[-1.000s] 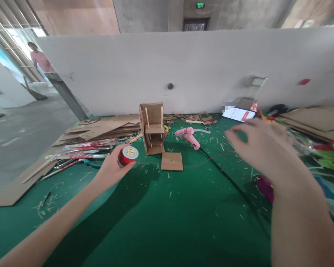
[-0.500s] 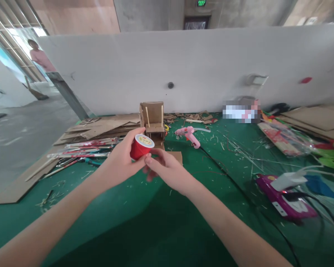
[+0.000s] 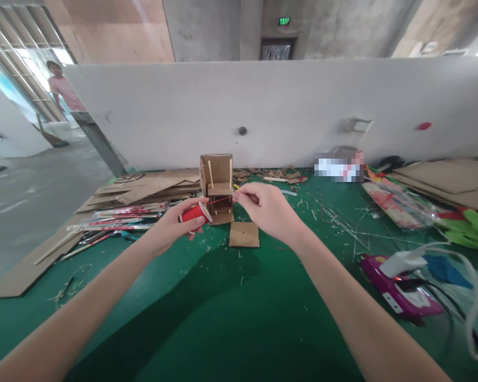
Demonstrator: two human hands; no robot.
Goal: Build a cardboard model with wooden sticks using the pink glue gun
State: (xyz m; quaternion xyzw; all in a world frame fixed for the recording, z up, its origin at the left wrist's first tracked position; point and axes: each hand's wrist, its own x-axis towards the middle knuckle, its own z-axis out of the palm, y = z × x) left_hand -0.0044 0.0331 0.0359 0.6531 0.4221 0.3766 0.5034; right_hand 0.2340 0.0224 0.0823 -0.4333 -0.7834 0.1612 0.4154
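Observation:
My left hand [image 3: 169, 228] is closed around a spool of red thread [image 3: 194, 214], its white end cap tilted toward the right. A strand of red thread [image 3: 220, 200] stretches from the spool to my right hand [image 3: 266, 209], whose thumb and forefinger pinch it. Just behind the strand stands a small cardboard structure [image 3: 219, 172] with thin wooden sticks fixed upright in it. A square piece of cardboard [image 3: 244, 235] with a small dark hole lies flat on the green table below my right hand.
Wrapped sticks [image 3: 119, 215] and cardboard sheets [image 3: 155, 183] lie on the left. To the right are a purple power strip [image 3: 398, 289] with cables, thin clear rods [image 3: 342, 223] and a plastic-wrapped pack [image 3: 398, 204]. A white partition [image 3: 287, 106] runs behind; a person [image 3: 66, 90] stands beyond at left.
My right hand has moved away from the spool to the right, drawing out a strand of red thread. The spool has tipped over sideways in my left hand. My right hand now covers the pink glue gun.

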